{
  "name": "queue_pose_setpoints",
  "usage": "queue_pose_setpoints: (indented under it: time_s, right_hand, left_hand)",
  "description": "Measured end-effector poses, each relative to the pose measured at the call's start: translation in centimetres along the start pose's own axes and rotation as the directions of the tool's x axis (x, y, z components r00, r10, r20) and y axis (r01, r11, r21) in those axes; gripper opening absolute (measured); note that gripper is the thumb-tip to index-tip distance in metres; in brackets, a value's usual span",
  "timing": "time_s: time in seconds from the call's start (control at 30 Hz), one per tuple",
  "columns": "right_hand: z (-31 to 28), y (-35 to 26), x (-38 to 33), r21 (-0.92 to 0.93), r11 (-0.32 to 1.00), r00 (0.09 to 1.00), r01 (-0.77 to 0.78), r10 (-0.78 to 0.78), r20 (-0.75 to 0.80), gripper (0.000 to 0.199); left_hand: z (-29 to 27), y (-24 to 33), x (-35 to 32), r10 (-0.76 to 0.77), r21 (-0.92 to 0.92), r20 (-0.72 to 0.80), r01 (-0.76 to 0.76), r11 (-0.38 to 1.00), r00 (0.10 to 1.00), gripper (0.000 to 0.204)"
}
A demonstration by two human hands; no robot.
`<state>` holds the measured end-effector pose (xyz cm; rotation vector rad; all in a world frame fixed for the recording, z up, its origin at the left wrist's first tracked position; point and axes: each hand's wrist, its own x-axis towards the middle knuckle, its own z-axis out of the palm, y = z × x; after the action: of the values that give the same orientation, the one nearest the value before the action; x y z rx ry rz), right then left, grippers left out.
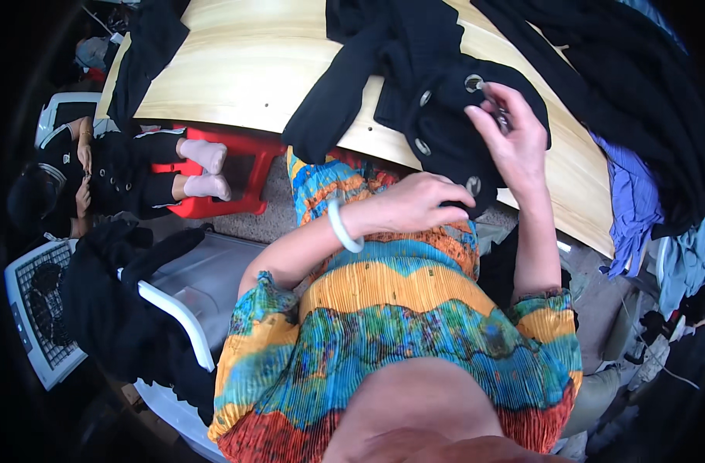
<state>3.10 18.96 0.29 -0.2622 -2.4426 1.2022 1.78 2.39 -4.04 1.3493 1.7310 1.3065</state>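
A black knitted garment (445, 116) with several large metal eyelets lies over the table's near edge and hangs toward my lap. My left hand (414, 202), with a pale bangle at the wrist, is closed on the garment's near edge by the lowest eyelet (473, 185). Between the thumb and fingers of my right hand (518, 143) is a small, dark, shiny tool (501, 117), mostly hidden by the fingers. Its tip is close to the upper eyelet (474, 82); whether it touches the ring I cannot tell.
Around the garment is a pale wooden table (221, 65). More black clothing (615, 85) and a purple striped cloth (633, 197) lie at the right. On the left, another person (74, 181) sits with feet on a red stool (248, 181), near a grey chair (179, 316) and a white basket (47, 309).
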Motion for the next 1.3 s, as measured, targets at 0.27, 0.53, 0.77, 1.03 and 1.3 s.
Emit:
queue_pose_setpoints:
  time_s: [0.27,0.53,0.77,1.03,1.3]
  right_hand:
    - [1.5,3.1,4.8,-0.309,0.916,0.906,0.258,-0.118,0.407,0.044]
    - [-4.6,2.6,-1.8,-0.014,0.984,0.984,0.179,-0.179,-0.003,0.033]
    - [-10.0,2.0,-3.6,0.303,0.932,0.966,0.198,-0.133,-0.221,0.031]
    - [-17.8,1.6,-3.3,0.796,0.475,0.927,0.375,-0.170,-0.335,0.019]
    - [-20.5,0.3,-3.2,0.827,0.370,0.874,0.423,-0.407,-0.265,0.025]
  left_hand:
    - [-1.9,0.4,-2.0,-0.088,0.022,-0.133,0.092,0.996,0.987,0.016]
    - [-7.4,-2.2,-2.3,-0.113,0.046,-0.530,0.162,0.986,0.840,0.007]
    - [-8.9,-2.4,3.6,0.107,0.388,-0.541,0.135,0.912,0.834,0.022]
    - [-8.0,-2.8,7.1,0.162,0.594,-0.200,-0.012,0.804,0.966,0.043]
    - [-11.7,-3.7,8.7,0.138,0.720,-0.281,0.113,0.685,0.950,0.027]
